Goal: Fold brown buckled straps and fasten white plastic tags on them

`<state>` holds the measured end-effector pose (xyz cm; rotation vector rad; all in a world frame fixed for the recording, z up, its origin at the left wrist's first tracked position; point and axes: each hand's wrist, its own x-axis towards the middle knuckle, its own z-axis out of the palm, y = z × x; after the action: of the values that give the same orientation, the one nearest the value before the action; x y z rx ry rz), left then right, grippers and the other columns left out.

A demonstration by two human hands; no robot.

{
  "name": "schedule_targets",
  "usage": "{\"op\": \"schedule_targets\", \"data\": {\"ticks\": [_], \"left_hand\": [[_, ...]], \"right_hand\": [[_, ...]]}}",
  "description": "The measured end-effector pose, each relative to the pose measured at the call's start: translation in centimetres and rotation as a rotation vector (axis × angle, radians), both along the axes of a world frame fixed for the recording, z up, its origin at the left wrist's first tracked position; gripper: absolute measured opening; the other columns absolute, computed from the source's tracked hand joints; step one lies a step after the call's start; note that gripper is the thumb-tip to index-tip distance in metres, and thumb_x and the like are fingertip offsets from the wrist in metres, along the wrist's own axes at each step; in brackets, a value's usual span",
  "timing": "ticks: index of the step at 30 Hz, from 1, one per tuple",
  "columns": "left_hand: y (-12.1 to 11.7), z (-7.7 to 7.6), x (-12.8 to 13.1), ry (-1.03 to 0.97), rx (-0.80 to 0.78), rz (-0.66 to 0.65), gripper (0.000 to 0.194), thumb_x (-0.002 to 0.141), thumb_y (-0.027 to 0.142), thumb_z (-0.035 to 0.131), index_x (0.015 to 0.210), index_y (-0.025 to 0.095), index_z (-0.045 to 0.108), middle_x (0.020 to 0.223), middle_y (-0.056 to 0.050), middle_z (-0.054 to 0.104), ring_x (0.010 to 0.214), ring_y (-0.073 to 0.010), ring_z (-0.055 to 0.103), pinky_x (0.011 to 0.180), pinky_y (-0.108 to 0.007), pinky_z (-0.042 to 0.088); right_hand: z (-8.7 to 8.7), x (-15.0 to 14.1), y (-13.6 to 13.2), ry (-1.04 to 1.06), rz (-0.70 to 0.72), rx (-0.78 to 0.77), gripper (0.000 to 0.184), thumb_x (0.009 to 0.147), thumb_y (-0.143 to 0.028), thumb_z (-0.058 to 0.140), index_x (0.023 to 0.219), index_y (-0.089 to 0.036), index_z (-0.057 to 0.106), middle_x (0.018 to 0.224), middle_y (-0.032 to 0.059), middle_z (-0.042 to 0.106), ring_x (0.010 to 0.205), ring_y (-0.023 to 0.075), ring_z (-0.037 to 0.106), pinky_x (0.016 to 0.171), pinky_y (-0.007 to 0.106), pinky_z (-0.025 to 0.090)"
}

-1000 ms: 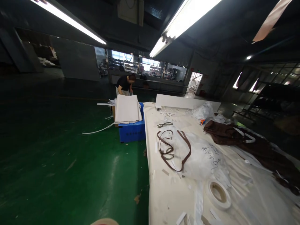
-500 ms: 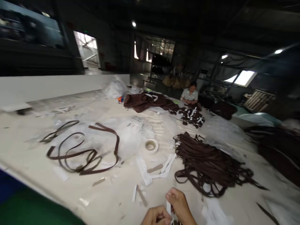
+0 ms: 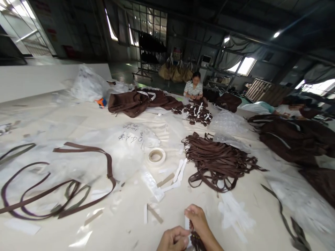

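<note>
Left hand point(image 3: 176, 239) pinching white strip point(image 3: 186, 223) low, right hand point(image 3: 197, 219) gripping top. Brown bundle point(image 3: 196, 240) between hands, possibly held too. Strap pile point(image 3: 217, 158) beyond right hand; tape roll point(image 3: 162, 157) beyond left.

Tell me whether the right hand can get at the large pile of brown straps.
Probably yes: the pile of brown straps lies just ahead, with nothing standing between, though the right hand currently holds a white strip.

Left grip point(image 3: 176, 238) and right grip point(image 3: 197, 219) pinch close together.
</note>
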<state>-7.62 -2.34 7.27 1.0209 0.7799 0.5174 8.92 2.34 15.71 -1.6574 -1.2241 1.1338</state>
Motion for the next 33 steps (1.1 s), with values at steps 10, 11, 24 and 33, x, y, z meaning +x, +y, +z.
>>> {"op": "schedule_targets", "data": {"ticks": [10, 11, 24, 33], "left_hand": [[2.0, 1.3, -3.4, 0.301, 0.145, 0.344, 0.061, 0.08, 0.06, 0.061, 0.127, 0.02, 0.064, 0.138, -0.012, 0.062, 0.134, -0.0319, 0.051, 0.116, -0.048, 0.035], [2.0, 0.8, -3.4, 0.29, 0.107, 0.327, 0.059, 0.079, 0.061, 0.062, 0.12, 0.019, 0.068, 0.13, -0.013, 0.067, 0.127, -0.0325, 0.057, 0.113, -0.048, 0.039], [4.2, -0.4, -0.1, 0.321, 0.015, 0.062, 0.052, 0.068, 0.064, 0.066, 0.092, 0.018, 0.069, 0.089, -0.009, 0.076, 0.093, -0.029, 0.068, 0.09, -0.042, 0.051], [4.6, 0.1, 3.3, 0.404, 0.133, -0.092, 0.047, 0.078, 0.061, 0.061, 0.095, 0.018, 0.07, 0.088, -0.006, 0.074, 0.083, -0.0239, 0.065, 0.081, -0.036, 0.052]], "right_hand": [[11.0, 7.5, 14.3, 0.119, -0.379, 0.448, 0.029, 0.094, -0.045, 0.056, 0.104, -0.018, 0.062, 0.092, 0.0025, 0.069, 0.08, 0.0129, 0.066, 0.077, 0.027, 0.056], [12.8, 9.0, 15.4, 0.151, -0.455, 0.617, 0.028, 0.092, -0.045, 0.058, 0.1, -0.019, 0.062, 0.086, 0.0006, 0.069, 0.075, 0.0108, 0.066, 0.075, 0.024, 0.055], [-1.3, 16.1, 5.3, -0.663, -0.152, -0.017, 0.022, 0.092, -0.021, 0.045, 0.093, -0.015, 0.066, 0.092, 0.0096, 0.073, 0.088, 0.0191, 0.067, 0.084, 0.032, 0.051], [-7.1, 15.3, 4.5, -0.969, 0.214, -0.257, 0.03, 0.087, -0.007, 0.049, 0.113, -0.008, 0.064, 0.116, 0.021, 0.068, 0.116, 0.0305, 0.057, 0.101, 0.043, 0.034]]}}
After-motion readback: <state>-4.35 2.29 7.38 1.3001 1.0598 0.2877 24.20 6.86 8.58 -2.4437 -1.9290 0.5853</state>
